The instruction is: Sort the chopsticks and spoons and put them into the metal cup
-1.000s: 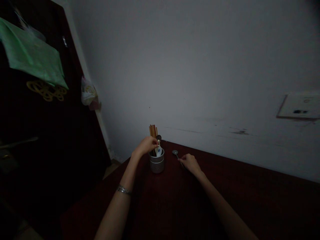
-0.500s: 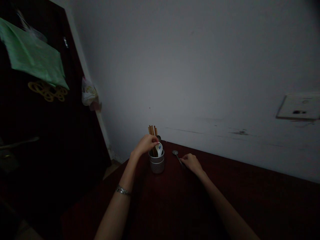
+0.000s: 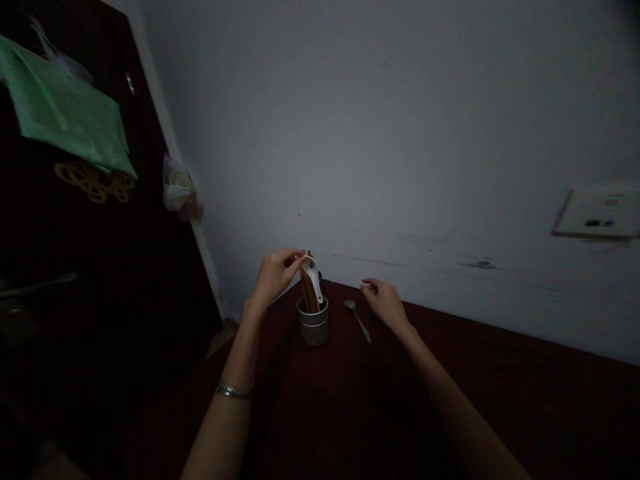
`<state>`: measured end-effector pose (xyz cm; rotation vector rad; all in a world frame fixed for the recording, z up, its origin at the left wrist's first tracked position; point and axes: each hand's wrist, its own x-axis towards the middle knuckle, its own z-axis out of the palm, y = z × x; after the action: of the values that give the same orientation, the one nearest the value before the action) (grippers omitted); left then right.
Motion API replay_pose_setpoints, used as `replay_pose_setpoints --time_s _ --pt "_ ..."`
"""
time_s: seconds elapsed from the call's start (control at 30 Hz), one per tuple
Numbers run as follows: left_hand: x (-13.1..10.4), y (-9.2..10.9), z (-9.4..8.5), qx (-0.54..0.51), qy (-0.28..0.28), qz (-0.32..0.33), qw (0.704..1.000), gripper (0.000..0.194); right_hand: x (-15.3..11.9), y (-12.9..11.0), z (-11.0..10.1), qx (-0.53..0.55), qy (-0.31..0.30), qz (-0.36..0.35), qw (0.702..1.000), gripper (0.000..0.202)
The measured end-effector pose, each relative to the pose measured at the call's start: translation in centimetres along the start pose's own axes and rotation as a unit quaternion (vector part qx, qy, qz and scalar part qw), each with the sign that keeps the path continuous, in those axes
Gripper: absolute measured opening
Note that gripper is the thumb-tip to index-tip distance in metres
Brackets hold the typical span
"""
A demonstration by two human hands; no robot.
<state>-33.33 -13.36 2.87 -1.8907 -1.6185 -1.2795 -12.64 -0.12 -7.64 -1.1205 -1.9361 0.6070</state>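
Observation:
A metal cup (image 3: 315, 328) stands on the dark red table, with several wooden chopsticks (image 3: 309, 297) upright in it. Above its rim, my left hand (image 3: 275, 275) pinches a white ceramic spoon (image 3: 315, 280) with a blue mark by its bowl end, the handle pointing down toward the cup. Part of another spoon shows behind the white one. A metal spoon (image 3: 361, 323) lies on the table right of the cup. My right hand (image 3: 384, 301) is raised just right of that spoon, fingers bent and apart, with nothing visible in them.
Behind the red table (image 3: 450, 333) rises a pale wall (image 3: 375, 133) with a socket plate (image 3: 597, 213) at the right. On the left is a dark door (image 3: 100, 267) with a green cloth (image 3: 70, 113) on it. A plastic bag (image 3: 177, 187) hangs beside the door.
My left hand has lifted the white spoon up, mostly out of the cup. My right hand has let go of the metal spoon and moved up, leaving it on the table.

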Motion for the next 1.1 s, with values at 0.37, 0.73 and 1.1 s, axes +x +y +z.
replay_pose_setpoints --time_s 0.37,0.73,1.1 --pt "0.0 4.1 0.2 -0.209 0.039 -0.029 0.977 0.017 -3.3 -7.4 -3.3 0.472 -0.386 -0.022 0.792 0.038" --pt "0.2 2.7 0.9 -0.277 0.014 -0.078 0.958 0.025 -2.9 -7.3 -4.0 0.439 -0.338 0.008 0.832 0.033" --pt "-0.5 -4.9 3.6 -0.331 0.158 -0.246 0.897 0.028 1.7 4.3 -1.4 0.057 -0.054 0.105 0.991 0.021"
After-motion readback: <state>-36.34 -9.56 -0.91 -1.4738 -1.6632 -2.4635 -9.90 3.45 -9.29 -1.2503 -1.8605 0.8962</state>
